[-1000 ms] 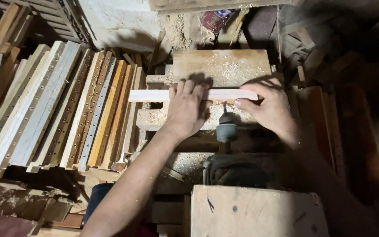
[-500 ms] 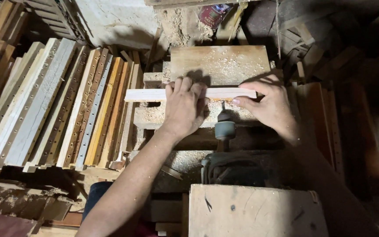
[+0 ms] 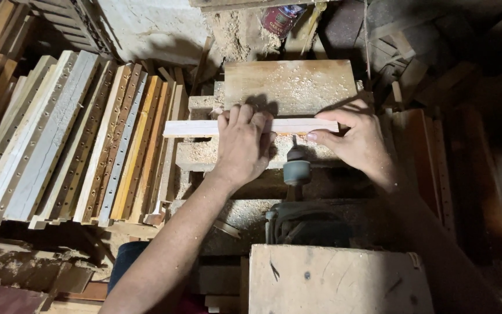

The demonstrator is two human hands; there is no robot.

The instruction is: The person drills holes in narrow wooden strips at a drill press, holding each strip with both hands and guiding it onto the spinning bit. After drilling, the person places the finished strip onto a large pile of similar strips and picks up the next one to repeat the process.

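A pale wooden strip (image 3: 251,127) lies level across the middle of the frame, running left to right over a sawdust-covered tabletop (image 3: 289,86). The left hand (image 3: 244,145) lies flat over the strip near its middle, fingers stretched forward and close together, palm pressing down on the wood rather than closing round it. The right hand (image 3: 355,139) holds the strip's right end, its thumb (image 3: 335,119) along the upper edge and a fingertip against the lower edge, the remaining fingers loosely curled; it pinches the wood lightly.

Just below the strip, between the two hands, a grey cylindrical drill chuck (image 3: 296,171) points up toward the strip's lower edge; whether its tip touches the wood cannot be told. Below the chuck sits a dark motor housing (image 3: 303,224), and below that, at the bottom centre of the frame, a light wooden box (image 3: 332,279).

Sawdust (image 3: 204,152) lies heaped on the stepped ledges under the strip. To the left, filling the left third of the frame, a stack of long wooden slats (image 3: 65,139) with rows of small holes leans side by side. At the top centre, well apart from the hands, a red can (image 3: 280,17) stands among shavings. Dark boards (image 3: 437,168) stand in shadow at the right.
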